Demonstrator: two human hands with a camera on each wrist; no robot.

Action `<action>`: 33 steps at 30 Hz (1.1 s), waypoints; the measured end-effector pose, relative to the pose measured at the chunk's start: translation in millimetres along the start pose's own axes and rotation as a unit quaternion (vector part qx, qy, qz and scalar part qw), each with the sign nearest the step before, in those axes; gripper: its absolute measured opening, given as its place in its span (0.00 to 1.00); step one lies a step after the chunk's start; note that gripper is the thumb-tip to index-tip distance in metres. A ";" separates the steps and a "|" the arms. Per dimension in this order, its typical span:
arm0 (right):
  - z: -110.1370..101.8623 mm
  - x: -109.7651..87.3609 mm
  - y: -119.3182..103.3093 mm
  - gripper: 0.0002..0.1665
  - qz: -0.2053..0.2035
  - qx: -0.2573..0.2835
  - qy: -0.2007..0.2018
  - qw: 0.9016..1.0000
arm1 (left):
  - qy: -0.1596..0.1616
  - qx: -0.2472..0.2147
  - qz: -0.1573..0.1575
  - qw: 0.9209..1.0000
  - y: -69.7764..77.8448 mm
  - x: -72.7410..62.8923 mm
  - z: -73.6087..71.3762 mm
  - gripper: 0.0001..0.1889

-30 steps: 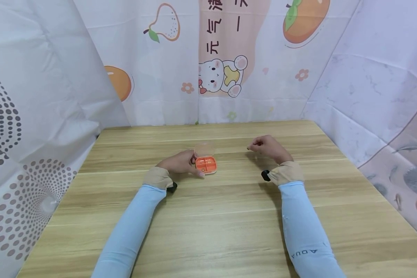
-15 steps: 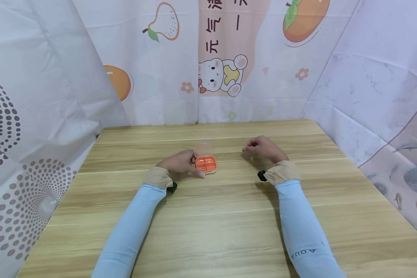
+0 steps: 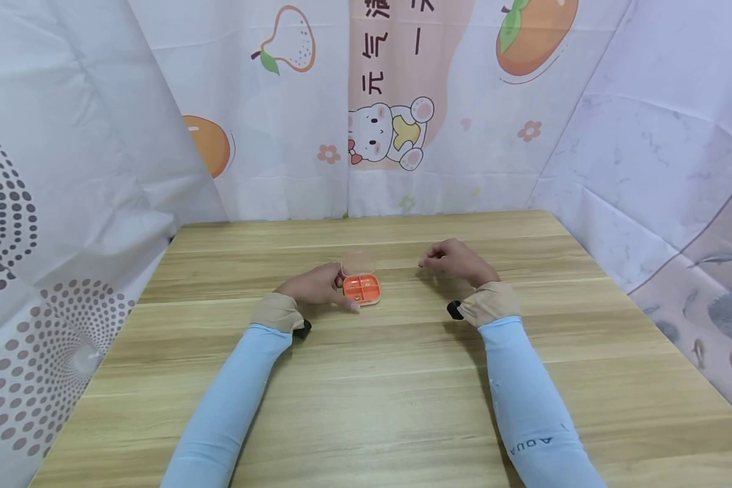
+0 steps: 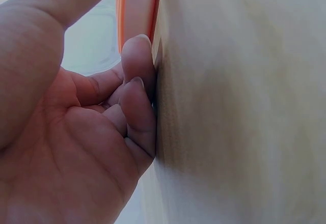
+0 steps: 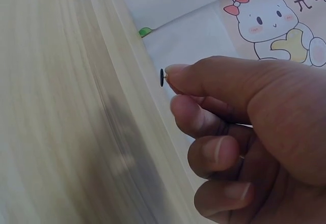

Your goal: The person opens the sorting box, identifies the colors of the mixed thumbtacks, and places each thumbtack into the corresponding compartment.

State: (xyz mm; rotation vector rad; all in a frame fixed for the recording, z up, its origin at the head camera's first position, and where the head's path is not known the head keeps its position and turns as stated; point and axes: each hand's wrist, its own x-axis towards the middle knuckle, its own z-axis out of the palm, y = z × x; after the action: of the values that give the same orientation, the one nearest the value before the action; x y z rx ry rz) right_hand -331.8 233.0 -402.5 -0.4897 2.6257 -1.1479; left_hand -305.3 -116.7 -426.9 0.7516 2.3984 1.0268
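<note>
An orange pill box (image 3: 371, 293) with a divided tray lies on the wooden table, its clear lid (image 3: 360, 262) tipped back. Small shiny gold-coloured bits sit in some compartments, too small to identify. My left hand (image 3: 317, 285) holds the box from its left side, thumb along the front edge and fingers at the back left. In the left wrist view the other fingers curl against the tabletop. My right hand (image 3: 457, 259) is above the table, to the right of the box. Thumb and forefinger pinch a stud earring (image 5: 162, 77), a flat black disc on a thin gold-coloured post.
The wooden table (image 3: 366, 407) extends around both hands. A printed curtain (image 3: 293, 135) hangs along its back edge, with more white sheeting (image 3: 634, 169) on the right and left sides. Each wrist wears a beige cuff with a small black camera.
My right hand has moved left toward the pill box with the stud earring pinched in it. The left hand and the box have stayed in place.
</note>
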 end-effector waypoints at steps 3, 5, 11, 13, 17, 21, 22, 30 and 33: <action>2.2 0.5 -2.3 0.12 0.002 0.008 -0.002 1.000 | 0.002 0.003 -0.002 1.000 -0.5 0.2 0.0 0.30; 3.4 1.0 -3.7 0.12 -0.001 0.011 -0.005 1.000 | 0.002 0.003 -0.002 1.000 -0.8 0.4 0.0 0.30; 6.2 2.9 -5.5 0.12 -0.003 0.005 -0.005 1.000 | 0.002 0.001 0.002 1.000 -0.9 0.6 0.1 0.30; 6.9 3.5 -6.2 0.11 -0.003 0.003 -0.006 1.000 | -0.001 -0.003 0.004 1.000 -0.8 0.7 0.1 0.30; 8.8 4.3 -8.8 0.11 -0.006 0.001 -0.013 1.000 | -0.003 -0.009 0.004 1.000 0.8 -0.5 0.1 0.29; 10.7 5.0 -11.9 0.12 -0.016 0.002 -0.021 1.000 | -0.001 -0.008 0.001 1.000 2.1 -1.6 0.1 0.29; 11.3 5.2 -12.4 0.12 -0.019 0.001 -0.022 1.000 | -0.001 -0.008 0.001 1.000 1.8 -1.4 0.2 0.29; 15.9 6.6 -16.4 0.12 -0.026 -0.002 -0.029 0.999 | -0.001 -0.009 0.002 1.000 1.3 -0.5 0.1 0.29; 17.8 7.4 -17.7 0.12 -0.027 -0.006 -0.034 0.999 | -0.002 -0.012 0.005 1.000 1.1 -0.5 0.0 0.29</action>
State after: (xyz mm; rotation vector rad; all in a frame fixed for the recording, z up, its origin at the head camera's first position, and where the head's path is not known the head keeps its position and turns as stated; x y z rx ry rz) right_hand -328.9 207.0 -401.8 -0.5942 2.5769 -1.1114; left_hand -304.5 -116.4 -425.9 0.7565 2.3764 1.0549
